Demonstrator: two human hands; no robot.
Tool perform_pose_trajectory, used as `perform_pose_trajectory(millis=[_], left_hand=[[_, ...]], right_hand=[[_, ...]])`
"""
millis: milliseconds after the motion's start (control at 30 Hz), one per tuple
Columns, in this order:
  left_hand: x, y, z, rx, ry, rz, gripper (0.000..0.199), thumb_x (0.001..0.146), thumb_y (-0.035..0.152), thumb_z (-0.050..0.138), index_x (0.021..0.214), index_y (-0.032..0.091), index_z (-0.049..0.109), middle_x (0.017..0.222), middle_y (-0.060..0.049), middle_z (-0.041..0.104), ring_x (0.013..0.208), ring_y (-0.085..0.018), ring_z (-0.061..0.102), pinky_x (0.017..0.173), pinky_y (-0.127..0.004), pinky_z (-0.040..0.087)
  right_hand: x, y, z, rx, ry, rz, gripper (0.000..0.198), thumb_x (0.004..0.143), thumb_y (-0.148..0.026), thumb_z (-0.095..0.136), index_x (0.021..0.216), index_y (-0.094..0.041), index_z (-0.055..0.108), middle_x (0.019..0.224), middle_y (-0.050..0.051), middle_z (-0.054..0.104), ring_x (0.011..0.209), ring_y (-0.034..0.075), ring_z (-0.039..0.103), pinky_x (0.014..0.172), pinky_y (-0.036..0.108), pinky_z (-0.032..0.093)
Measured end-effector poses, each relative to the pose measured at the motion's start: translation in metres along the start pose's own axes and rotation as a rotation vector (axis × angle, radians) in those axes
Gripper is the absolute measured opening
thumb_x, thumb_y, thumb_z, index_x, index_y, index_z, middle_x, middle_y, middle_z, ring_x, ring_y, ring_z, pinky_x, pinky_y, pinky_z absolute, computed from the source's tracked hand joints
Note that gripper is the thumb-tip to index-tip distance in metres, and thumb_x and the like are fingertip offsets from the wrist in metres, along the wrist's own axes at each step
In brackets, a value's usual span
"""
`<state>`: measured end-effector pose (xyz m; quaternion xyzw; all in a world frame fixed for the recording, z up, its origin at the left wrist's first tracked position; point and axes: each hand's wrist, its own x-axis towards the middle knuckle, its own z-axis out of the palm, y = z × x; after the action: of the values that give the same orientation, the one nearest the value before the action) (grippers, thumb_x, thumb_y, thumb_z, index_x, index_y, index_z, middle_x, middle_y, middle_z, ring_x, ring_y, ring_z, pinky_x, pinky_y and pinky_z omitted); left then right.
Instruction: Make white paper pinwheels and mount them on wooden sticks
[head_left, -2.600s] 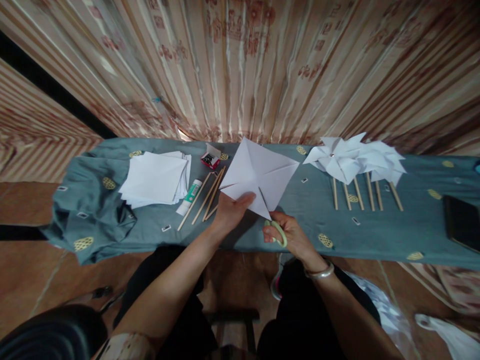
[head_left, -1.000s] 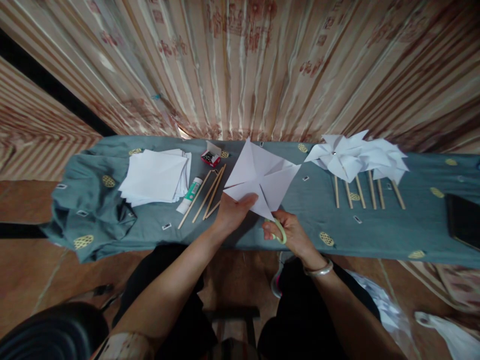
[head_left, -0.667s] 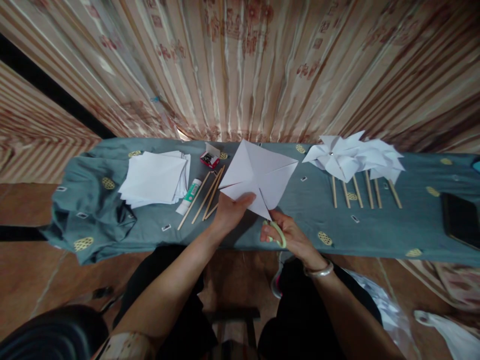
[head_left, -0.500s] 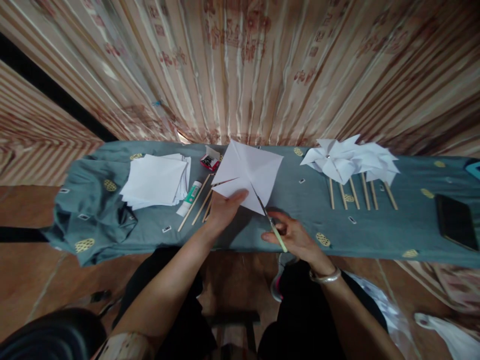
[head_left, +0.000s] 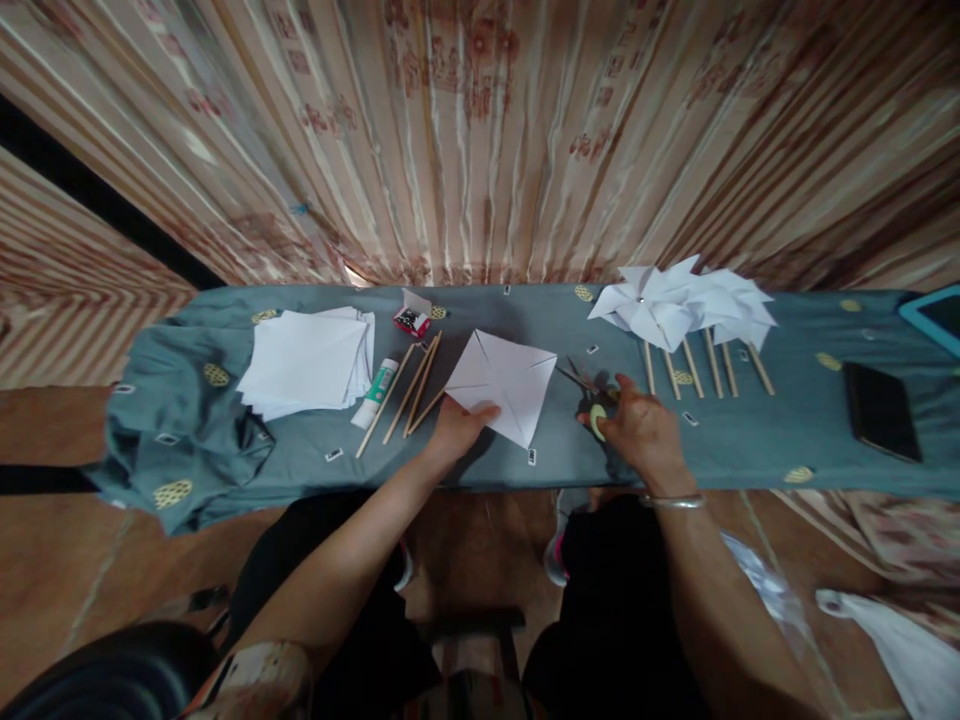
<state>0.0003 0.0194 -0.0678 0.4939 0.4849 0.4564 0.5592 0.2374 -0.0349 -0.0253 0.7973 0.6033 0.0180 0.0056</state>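
While curled, hands (head_left: pixel 459 428) on paper (head_left: pixel 506 382), scissors (head_left: pixel 597 420)

The person's bare left forearm (head_left: pixel 349 545) slants forward and inward from the lower left, its wrist (head_left: pixel 433 460) nearly in line with it. At its end the left hand (head_left: pixel 459 430) is held in a pinch, thumb (head_left: pixel 486 412) stretched out toward the right, the other fingers mostly hidden. The bare right forearm (head_left: pixel 712 580) slopes forward and leftward from the lower right. The right hand (head_left: pixel 646 430) has its back facing up, fingers bent, thumb (head_left: pixel 609 430) angled left, well apart from the left hand.
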Motion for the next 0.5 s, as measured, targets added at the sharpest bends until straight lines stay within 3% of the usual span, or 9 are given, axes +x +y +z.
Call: perform_pose_trajectory(millis=[100,233,400,500], left_hand=[[-0.001,0.0,-0.003,0.054,-0.09,0.0,0.034,0.06,0.02,0.071,0.094,0.016,0.066,0.1,-0.01,0.073,0.102,-0.03,0.065,0.099,-0.048,0.047],[-0.006,0.007,-0.009,0.03,-0.157,0.021,0.046,0.061,0.019,0.07,0.106,0.014,0.064,0.101,-0.01,0.072,0.099,-0.027,0.066,0.093,-0.042,0.05],[-0.017,0.007,-0.029,0.087,-0.098,0.015,0.078,0.065,0.019,0.07,0.137,0.017,0.043,0.114,-0.012,0.067,0.079,-0.019,0.067,0.076,-0.036,0.057],[-0.022,0.006,-0.044,0.193,-0.081,0.075,0.08,0.07,0.018,0.069,0.143,0.02,0.037,0.13,-0.016,0.058,0.083,-0.019,0.067,0.076,-0.037,0.058]], right_hand=[[0.006,0.0,0.0,-0.012,0.004,0.01,0.064,0.081,-0.046,0.064,0.129,-0.006,0.049,0.098,0.02,0.072,0.092,0.032,0.068,0.075,0.035,0.049],[0.013,0.005,0.001,-0.029,0.003,0.042,0.062,0.08,-0.047,0.064,0.126,-0.007,0.052,0.096,0.019,0.072,0.091,0.031,0.068,0.074,0.035,0.048],[0.016,0.006,0.006,-0.008,0.018,0.019,0.048,0.08,-0.041,0.064,0.118,-0.012,0.06,0.095,0.016,0.073,0.089,0.03,0.069,0.075,0.036,0.049],[0.015,0.005,0.009,-0.014,0.045,0.003,0.046,0.08,-0.041,0.064,0.116,-0.013,0.062,0.096,0.016,0.073,0.089,0.031,0.068,0.076,0.038,0.049]])
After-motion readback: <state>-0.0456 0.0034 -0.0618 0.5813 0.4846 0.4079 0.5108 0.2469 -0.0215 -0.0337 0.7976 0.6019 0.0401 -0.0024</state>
